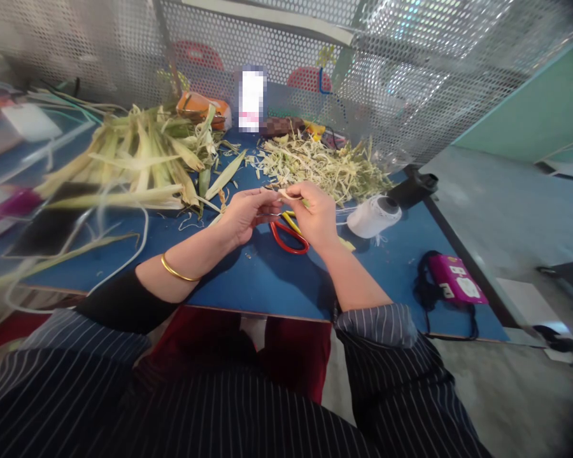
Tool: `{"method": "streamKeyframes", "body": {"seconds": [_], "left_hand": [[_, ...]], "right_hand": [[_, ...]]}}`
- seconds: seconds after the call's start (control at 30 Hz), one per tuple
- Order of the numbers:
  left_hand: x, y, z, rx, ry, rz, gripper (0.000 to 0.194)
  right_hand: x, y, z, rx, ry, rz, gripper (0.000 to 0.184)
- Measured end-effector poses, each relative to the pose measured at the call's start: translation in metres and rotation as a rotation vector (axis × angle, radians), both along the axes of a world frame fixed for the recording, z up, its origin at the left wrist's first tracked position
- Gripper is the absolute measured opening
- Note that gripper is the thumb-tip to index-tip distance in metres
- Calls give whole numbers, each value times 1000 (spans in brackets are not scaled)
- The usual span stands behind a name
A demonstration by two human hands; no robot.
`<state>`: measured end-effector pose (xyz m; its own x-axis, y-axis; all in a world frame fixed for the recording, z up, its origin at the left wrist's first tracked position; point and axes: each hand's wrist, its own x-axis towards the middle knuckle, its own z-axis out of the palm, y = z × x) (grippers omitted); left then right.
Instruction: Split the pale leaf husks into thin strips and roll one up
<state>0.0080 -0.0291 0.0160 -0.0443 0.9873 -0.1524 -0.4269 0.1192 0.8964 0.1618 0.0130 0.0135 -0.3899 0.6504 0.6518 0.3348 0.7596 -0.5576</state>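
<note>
My left hand (249,215) and my right hand (314,213) meet above the middle of the blue table. Between their fingertips they pinch a small pale strip (289,196), which looks like a piece of corn husk. Both hands are closed, the fingers of each pressed together on the strip. Red-handled scissors (286,245) lie on the table just below my hands, their blades hidden. A yellow-handled tool (291,222) shows beside them, partly covered by my right hand. Right of my right hand lies a cone of white thread (373,216).
Dried corn husks (143,152) are piled at left, and a heap of shredded husk (319,165) lies behind my hands. A perforated metal screen (277,38) borders the back. At right are a black cylinder (413,189) and a magenta box (457,280) with a black cord.
</note>
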Motion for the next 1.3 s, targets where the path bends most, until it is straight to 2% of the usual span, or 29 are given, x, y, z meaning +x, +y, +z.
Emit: {"method": "streamKeyframes", "body": {"seconds": [0.1,0.3,0.47,0.8,1.1,1.2,1.3], "left_hand": [[2,0,-1,2,64,36,11],[9,-1,0,144,180,158,15],[13,-3,2,176,214,202,13],[10,-3,0,242,287,140,14],[4,1,1,99,159,114,19],[2,1,3,99,217,93,17],[-1,1,5,103,358,12,12]], "right_hand": [[-1,0,1,-53,23,25,8],[-3,1,-3,-240,126,11,6],[-4,-1,-4,-336,180,24,7],[-5,4,-4,-401,281,23,13],[-2,5,4,-432,303,34,11],[0,6,5,-495,266,58,11],[1,5,5,-547,158,97,11]]}}
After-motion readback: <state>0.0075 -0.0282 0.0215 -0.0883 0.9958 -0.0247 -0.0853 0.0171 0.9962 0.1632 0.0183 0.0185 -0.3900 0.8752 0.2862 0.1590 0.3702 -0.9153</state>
